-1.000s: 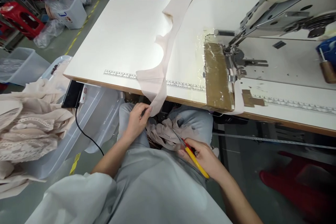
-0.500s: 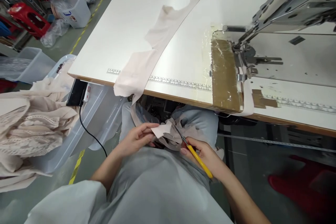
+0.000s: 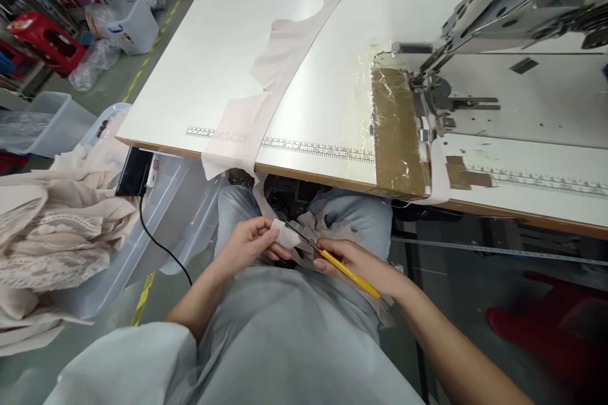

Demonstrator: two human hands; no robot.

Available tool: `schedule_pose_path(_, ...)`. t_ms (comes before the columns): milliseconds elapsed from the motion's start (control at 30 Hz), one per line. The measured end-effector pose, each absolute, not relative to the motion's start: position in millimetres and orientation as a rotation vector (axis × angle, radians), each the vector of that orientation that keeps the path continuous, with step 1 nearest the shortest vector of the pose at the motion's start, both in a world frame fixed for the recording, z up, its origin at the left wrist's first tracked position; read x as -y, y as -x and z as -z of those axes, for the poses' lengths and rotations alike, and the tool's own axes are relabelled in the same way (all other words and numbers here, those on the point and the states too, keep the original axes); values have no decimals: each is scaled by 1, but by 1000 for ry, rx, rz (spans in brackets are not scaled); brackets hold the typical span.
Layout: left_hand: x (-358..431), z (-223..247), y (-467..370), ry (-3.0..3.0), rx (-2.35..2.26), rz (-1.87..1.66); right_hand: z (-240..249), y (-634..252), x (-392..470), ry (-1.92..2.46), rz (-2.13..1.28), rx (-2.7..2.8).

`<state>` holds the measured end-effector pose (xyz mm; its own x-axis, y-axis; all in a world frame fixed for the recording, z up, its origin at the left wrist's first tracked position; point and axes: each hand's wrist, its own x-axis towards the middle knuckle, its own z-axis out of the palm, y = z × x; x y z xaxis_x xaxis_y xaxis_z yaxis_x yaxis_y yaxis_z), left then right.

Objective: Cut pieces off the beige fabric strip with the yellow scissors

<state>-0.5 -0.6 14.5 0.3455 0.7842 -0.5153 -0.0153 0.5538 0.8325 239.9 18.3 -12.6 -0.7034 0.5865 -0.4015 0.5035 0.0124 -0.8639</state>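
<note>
Fabric (image 3: 247, 120), pale pink with one jagged side, is lying over the white table (image 3: 199, 63) in the upper middle of the frame and hanging past its front edge. The sewing machine (image 3: 536, 0) is filling the upper right corner. At the lower left, a heap of lacy cloth (image 3: 52, 221) is bulging beside and over a clear plastic box (image 3: 154, 221). Jeans-covered knees (image 3: 354, 212) are showing below the table, with crumpled scraps (image 3: 327, 228) resting between them.

Near the centre, the left hand (image 3: 247, 243) is pinching a pale end piece (image 3: 285, 235) between thumb and fingers. A narrow tail (image 3: 260, 195) is dropping from the table edge towards it, though the fingers are hiding whether the two are joining. The right hand (image 3: 354, 259) is closing around the yellow-handled scissors (image 3: 349, 273), which are pointing up and left.

The blades are now crossing towards the pinched piece, having moved left from beside it, so metal and cloth are meeting or nearly meeting close to the left fingertips. Whether the blades are parting or closing, I cannot tell.
</note>
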Motion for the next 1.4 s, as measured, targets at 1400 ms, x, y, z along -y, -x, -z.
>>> schedule_pose_path(1400, 2, 3, -9, -796, -1116, -523, 18, -225, -15, 1367, -1385, 2218)
